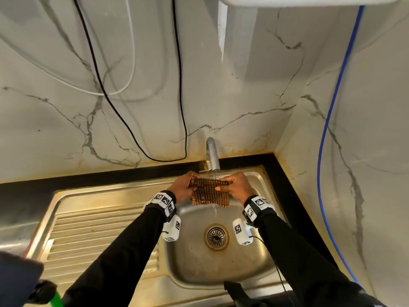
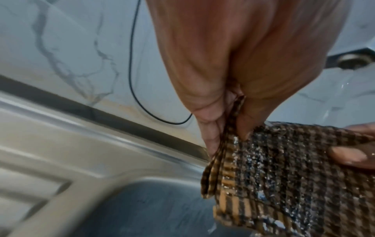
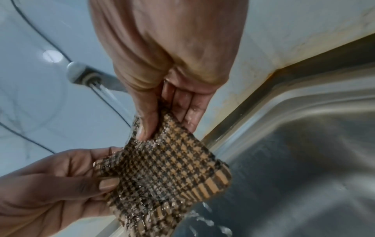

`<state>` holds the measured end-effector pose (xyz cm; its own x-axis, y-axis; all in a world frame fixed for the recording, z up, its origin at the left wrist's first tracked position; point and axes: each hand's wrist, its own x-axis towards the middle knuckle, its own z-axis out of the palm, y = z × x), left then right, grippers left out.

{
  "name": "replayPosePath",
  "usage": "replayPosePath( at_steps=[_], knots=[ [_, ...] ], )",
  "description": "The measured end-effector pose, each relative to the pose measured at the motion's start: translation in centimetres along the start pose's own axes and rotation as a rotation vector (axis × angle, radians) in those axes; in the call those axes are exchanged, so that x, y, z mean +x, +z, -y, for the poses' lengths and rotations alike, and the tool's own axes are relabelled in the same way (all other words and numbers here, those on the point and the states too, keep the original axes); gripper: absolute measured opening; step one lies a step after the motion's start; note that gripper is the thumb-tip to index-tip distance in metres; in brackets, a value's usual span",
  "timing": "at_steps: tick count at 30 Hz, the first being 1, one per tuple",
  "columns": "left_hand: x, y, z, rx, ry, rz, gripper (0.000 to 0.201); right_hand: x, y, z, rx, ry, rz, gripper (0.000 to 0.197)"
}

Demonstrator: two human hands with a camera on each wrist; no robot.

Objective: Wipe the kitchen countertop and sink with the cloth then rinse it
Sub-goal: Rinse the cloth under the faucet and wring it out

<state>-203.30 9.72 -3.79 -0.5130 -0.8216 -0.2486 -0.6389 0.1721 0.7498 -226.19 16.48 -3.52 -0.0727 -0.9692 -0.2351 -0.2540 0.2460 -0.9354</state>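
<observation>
A wet brown-and-orange checked cloth [image 1: 209, 192] hangs folded over the steel sink bowl [image 1: 192, 260], right under the tap [image 1: 213, 157], which runs water onto it. My left hand [image 1: 184, 187] pinches the cloth's left edge between thumb and fingers [image 2: 211, 139]. My right hand [image 1: 236, 185] pinches its right edge the same way, thumb [image 3: 145, 128] on the near face. The cloth [image 3: 164, 173] glistens with water in the right wrist view, and water drips off its lower edge toward the drain [image 1: 217, 236]. The cloth [image 2: 294, 176] fills the lower right of the left wrist view.
A ribbed draining board [image 1: 95, 238] lies left of the bowl. A black counter strip [image 1: 110, 176] borders the marbled wall behind. A black cable [image 1: 141, 145] and a white cable [image 1: 106, 93] hang on that wall; a blue hose [image 1: 325, 147] runs down the right wall.
</observation>
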Motion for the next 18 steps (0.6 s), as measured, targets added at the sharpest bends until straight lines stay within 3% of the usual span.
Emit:
replayPosePath(
  at_steps=[6, 11, 18],
  knots=[
    [-1.8, -1.1, 2.5, -0.234, -0.057, -0.161, 0.034, 1.1, 1.8, 2.0, 0.099, -0.007, 0.025, 0.019],
    [-1.5, -0.6, 2.3, -0.231, -0.098, -0.288, 0.031, 1.7, 2.6, 2.5, -0.054, 0.001, 0.116, 0.025],
    [0.3, -0.4, 0.3, -0.218, -0.136, -0.328, 0.027, 1.5, 0.6, 2.3, -0.116, -0.068, 0.057, 0.029]
  ],
)
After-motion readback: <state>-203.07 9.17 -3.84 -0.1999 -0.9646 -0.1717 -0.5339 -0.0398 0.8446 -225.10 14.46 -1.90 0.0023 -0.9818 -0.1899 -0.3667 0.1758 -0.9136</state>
